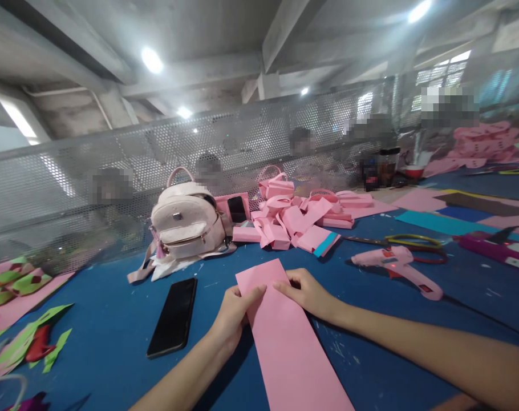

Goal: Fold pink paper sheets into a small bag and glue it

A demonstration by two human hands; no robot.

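A long pink paper strip (285, 342) lies flat on the blue table (105, 325), running from the near edge away from me. My left hand (234, 311) pinches its left edge near the far end, fingers pressed onto the paper. My right hand (306, 291) grips the right edge opposite, thumb on top of the sheet. Both hands sit close together at the strip's far third.
A black phone (174, 317) lies left of the strip. Behind it stand a pink backpack (186, 220) and a pile of folded pink paper pieces (294, 220). A pink glue gun (396, 268) and scissors (409, 242) lie to the right. Green and pink scraps (20, 337) sit far left.
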